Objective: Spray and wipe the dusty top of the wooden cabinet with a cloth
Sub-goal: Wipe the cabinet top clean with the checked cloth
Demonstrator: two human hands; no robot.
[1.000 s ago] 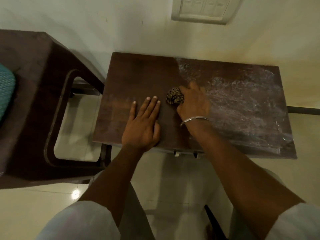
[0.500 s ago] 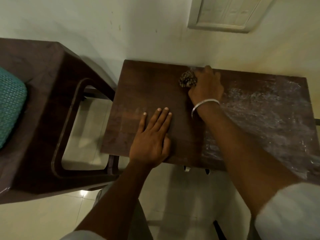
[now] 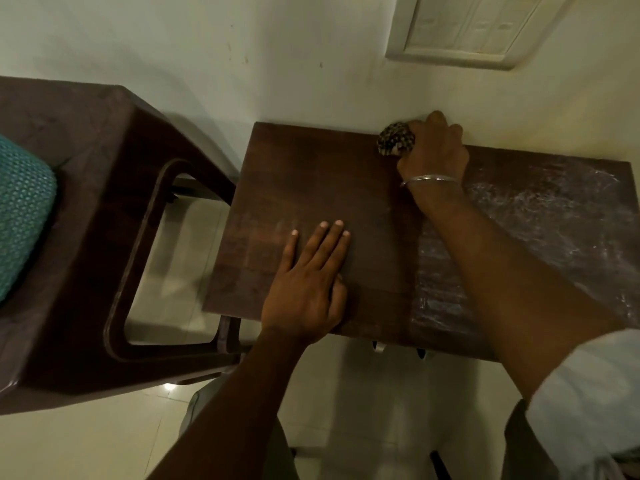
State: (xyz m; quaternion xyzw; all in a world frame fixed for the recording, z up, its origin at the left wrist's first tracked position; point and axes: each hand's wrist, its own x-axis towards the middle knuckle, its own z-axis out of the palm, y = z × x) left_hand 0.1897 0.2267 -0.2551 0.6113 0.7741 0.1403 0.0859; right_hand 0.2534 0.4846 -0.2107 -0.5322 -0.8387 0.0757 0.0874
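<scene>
The dark wooden cabinet top [image 3: 304, 188] stands against the wall. Its left half looks clean and dark; its right half is streaked with pale dust [image 3: 540, 216]. My right hand [image 3: 434, 148], with a metal bangle on the wrist, grips a bunched checked cloth [image 3: 394, 138] and presses it on the top at the far edge by the wall. My left hand [image 3: 311, 282] lies flat, fingers together, on the near part of the top, holding nothing. No spray bottle is in view.
A dark wooden chair [image 3: 86, 237] with a teal cushion [image 3: 20, 209] stands close on the left, a narrow gap from the cabinet. A switch panel [image 3: 474, 26] is on the wall above. Pale floor tiles [image 3: 346, 393] lie below.
My right hand has pushed the cloth from the middle of the top away to the far edge by the wall. My left hand stays flat in place. The view shifted slightly.
</scene>
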